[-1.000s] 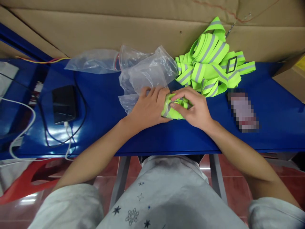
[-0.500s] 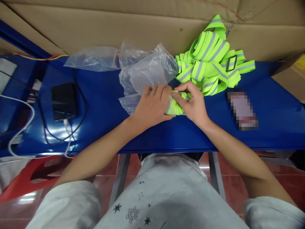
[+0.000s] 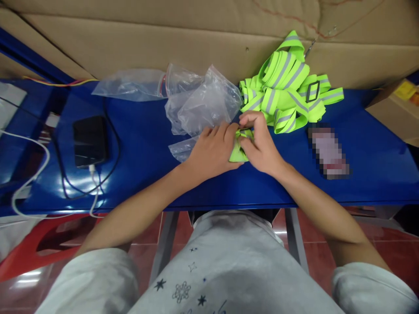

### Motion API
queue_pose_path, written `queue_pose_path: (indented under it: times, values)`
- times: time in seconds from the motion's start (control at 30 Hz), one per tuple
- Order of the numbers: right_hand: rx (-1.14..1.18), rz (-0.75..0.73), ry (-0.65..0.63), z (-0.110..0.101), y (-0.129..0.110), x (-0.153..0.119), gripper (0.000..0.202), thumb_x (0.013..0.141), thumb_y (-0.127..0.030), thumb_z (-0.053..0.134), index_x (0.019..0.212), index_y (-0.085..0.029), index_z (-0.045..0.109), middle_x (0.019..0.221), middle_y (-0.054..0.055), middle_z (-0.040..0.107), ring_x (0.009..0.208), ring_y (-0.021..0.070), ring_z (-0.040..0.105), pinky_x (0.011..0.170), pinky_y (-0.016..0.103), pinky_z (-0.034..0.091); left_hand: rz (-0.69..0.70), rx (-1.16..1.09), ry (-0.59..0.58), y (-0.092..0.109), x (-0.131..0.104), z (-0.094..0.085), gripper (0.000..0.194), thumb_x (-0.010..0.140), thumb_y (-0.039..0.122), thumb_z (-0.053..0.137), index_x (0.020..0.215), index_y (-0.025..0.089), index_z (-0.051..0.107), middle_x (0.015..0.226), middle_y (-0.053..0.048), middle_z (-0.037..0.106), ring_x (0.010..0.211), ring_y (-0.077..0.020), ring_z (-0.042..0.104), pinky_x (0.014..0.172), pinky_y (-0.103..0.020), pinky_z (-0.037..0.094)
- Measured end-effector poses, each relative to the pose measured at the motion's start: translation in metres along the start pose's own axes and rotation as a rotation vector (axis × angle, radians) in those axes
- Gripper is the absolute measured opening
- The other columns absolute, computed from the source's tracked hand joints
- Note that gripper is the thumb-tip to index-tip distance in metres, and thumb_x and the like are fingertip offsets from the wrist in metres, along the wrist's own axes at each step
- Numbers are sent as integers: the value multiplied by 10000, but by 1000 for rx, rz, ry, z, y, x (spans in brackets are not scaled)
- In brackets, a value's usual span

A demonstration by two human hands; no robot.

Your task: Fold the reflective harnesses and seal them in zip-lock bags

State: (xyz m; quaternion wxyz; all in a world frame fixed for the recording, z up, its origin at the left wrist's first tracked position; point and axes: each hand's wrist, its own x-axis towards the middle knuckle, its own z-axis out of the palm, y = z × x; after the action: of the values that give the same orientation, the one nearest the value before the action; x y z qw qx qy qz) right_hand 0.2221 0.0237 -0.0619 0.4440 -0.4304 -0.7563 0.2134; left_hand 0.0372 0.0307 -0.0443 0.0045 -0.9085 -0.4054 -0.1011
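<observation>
A folded neon-yellow reflective strap [image 3: 238, 153] lies between my hands near the front of the blue table. My left hand [image 3: 214, 148] is closed over its left part, and a clear plastic bag [image 3: 183, 149] sticks out from under that hand. My right hand [image 3: 262, 141] presses the strap's right end with its thumb and curled fingers. A dark buckle edge shows on top of the bundle. How far the strap sits inside the bag is hidden by my fingers. Beyond my hands, more clear bags [image 3: 209, 102] lie beside a heap of neon reflective straps [image 3: 284, 93].
A black power bank [image 3: 90, 141] with cables lies at left on the blue table [image 3: 147, 148]. A blurred-out phone [image 3: 329, 150] lies at right, with a cardboard box [image 3: 397, 113] beyond it. A cardboard wall [image 3: 131, 41] closes off the back.
My right hand has pushed left against the strap, so less of the strap shows between my hands. The whole view has shifted slightly.
</observation>
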Motion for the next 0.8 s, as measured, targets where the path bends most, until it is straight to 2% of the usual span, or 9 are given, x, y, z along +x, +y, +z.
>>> queue_pose_path:
  times: [0.07,0.13,0.23,0.33,0.43,0.57,0.63,0.7,0.8]
  values:
    - [47,-13,-96,-12,8,4,249,992,-290,574,1230,-229,535,1266,94,628,1221,228,614,1098,418,498,-36,-29,24,-5,0,0,816,872,525,757,1479,58,478,1335,-251,644,1186,-424,652,991,-515,507]
    - [40,20,-169,-19,15,5,292,1023,-393,612,1259,-228,562,1272,88,669,1190,227,645,1065,402,511,-56,-43,35,-9,0,1,857,849,534,787,1502,79,469,1355,-246,643,1209,-427,650,1028,-518,496]
    - [3,47,-166,-16,21,1,342,1048,-474,581,1258,-209,537,1224,104,682,1115,226,669,997,396,534,-45,-25,16,-9,-1,2,989,825,529,822,1568,36,394,1376,-270,631,1214,-436,649,1049,-526,486]
    - [-65,30,-139,-1,20,-5,334,1078,-472,493,1263,-194,482,1219,136,645,1132,237,655,983,412,536,-5,-5,9,-5,-1,3,1070,809,495,838,1600,-16,330,1401,-300,606,1239,-447,630,1043,-529,485]
    - [-108,39,-121,11,15,-8,312,1088,-443,432,1278,-195,440,1243,151,617,1111,244,651,937,423,542,20,-29,15,-1,-1,3,1037,818,461,810,1599,-23,329,1429,-305,592,1273,-451,610,1043,-527,485]
    - [14,12,-117,7,8,-5,335,1049,-409,521,1297,-204,430,1222,121,619,1055,218,652,921,408,557,-12,-53,50,-4,0,-2,983,816,451,794,1589,15,372,1384,-267,626,1235,-427,642,1024,-515,512]
    - [141,37,-112,-3,5,-1,388,1029,-423,596,1339,-222,473,1223,98,639,1038,196,661,907,375,574,-39,-57,105,-9,0,-6,975,812,454,804,1587,33,388,1379,-248,631,1237,-420,648,1031,-517,521]
    - [225,66,-83,-12,2,2,396,1002,-438,673,1331,-236,584,1197,77,676,1024,183,673,888,346,585,-64,-67,151,-13,-1,-9,988,802,479,818,1583,48,393,1393,-238,628,1260,-421,641,1041,-523,525]
    - [259,69,-39,-19,1,5,310,922,-420,794,1166,-231,758,1049,44,716,905,157,673,762,287,579,-60,-84,134,-14,-2,-10,1002,799,517,819,1587,77,384,1419,-231,624,1254,-416,646,1034,-521,530]
